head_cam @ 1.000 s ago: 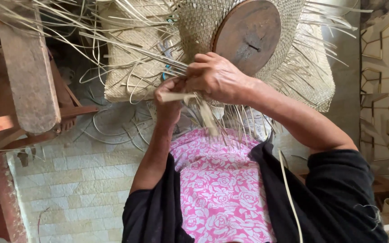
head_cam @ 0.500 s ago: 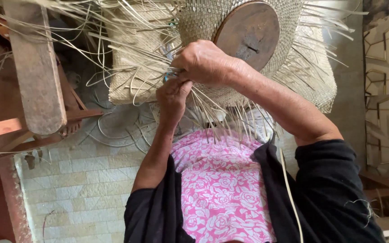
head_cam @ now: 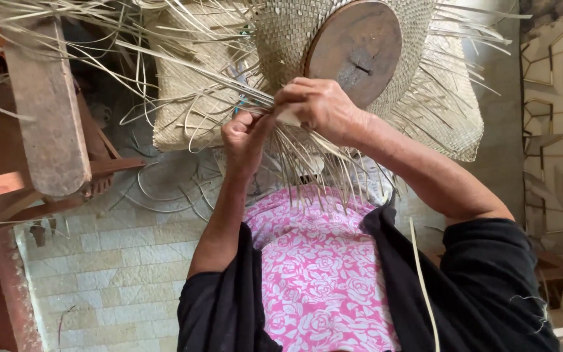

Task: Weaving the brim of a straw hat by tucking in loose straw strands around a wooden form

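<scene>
Your left hand [head_cam: 245, 133] and right hand [head_cam: 320, 104] both pinched thin straw strips [head_cam: 307, 160] at the hat [head_cam: 281, 39]; they looked light, springy, probably brittle.

i note pale tan woven straw hat [head_cam: 281, 39], fine checker weave; loose straw strands [head_cam: 314, 163] same pale yellow-beige. round wooden block [head_cam: 354, 49] dark reddish brown. garment [head_cam: 320, 280] pink with white rose print; sleeves [head_cam: 490, 287] black. floor tiles [head_cam: 99, 261] pale grey-green brick pattern. wooden plank [head_cam: 47, 111] weathered brown.
</scene>
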